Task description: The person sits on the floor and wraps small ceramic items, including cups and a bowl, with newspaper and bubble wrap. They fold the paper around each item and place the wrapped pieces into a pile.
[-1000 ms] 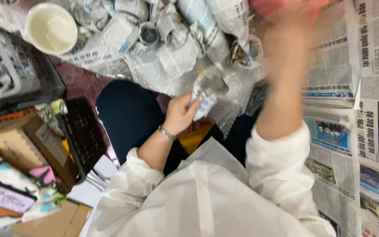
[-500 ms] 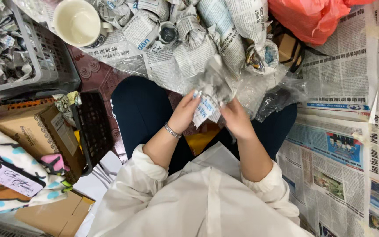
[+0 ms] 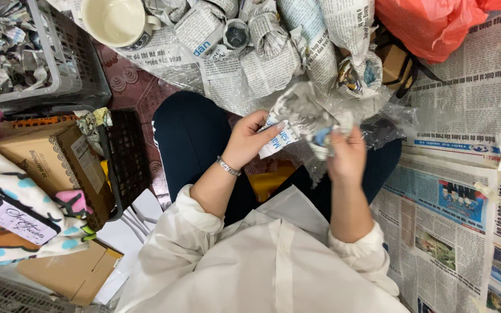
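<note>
1. Left hand (image 3: 249, 139) pinches the near-left end of the newspaper-wrapped bundle (image 3: 300, 119), its grip shut.
2. Right hand (image 3: 346, 152) clasps the right end; the bundle's long axis spans both hands, above the lap.
3. Beyond lie wrapped rolls (image 3: 297, 35).

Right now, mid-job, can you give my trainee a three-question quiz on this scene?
1. True or false: both the left hand and the right hand grip the newspaper-wrapped bundle.
2. The white mug stands: A) inside the grey plastic basket B) on newspaper beside the basket C) on the cardboard box.
3. Fill in: the plastic bag at the top right is ____ in colour.

Key: 1 true; 2 B; 3 orange-red.
</note>
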